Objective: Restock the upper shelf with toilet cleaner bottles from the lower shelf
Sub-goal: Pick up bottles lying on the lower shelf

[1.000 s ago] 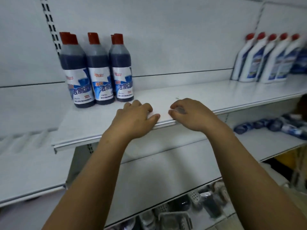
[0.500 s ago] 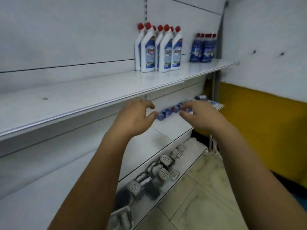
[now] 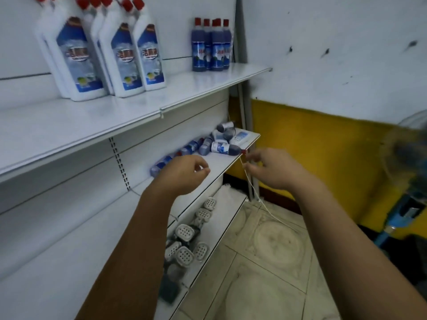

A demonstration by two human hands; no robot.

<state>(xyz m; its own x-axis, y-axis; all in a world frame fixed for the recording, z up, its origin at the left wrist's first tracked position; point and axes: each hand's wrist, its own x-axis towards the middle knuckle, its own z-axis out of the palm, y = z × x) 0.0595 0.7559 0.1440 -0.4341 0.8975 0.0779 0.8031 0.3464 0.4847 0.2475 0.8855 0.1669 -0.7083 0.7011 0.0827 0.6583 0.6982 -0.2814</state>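
Several dark blue toilet cleaner bottles (image 3: 221, 147) lie on their sides on the lower shelf (image 3: 221, 165), heaped toward its right end. On the upper shelf (image 3: 129, 112) stand several white angled-neck bottles (image 3: 124, 56) and, farther right, a group of upright blue bottles (image 3: 211, 46). My left hand (image 3: 184, 174) hovers in front of the lower shelf with loosely curled fingers and holds nothing. My right hand (image 3: 272, 169) hangs just past the shelf's right edge, also empty, with its fingertips close to the red cap of the nearest lying bottle.
A thin white cord (image 3: 251, 188) hangs down from the lower shelf's corner to the tiled floor (image 3: 265, 262). Grey perforated items (image 3: 184, 245) lie on the bottom shelf. A white and yellow wall (image 3: 323, 146) closes the right side; a blurred fan (image 3: 411, 158) stands at far right.
The view has swung right along the shelves. Both hands left the upper shelf's front edge and came down in front of the lower shelf, near the lying blue bottles.
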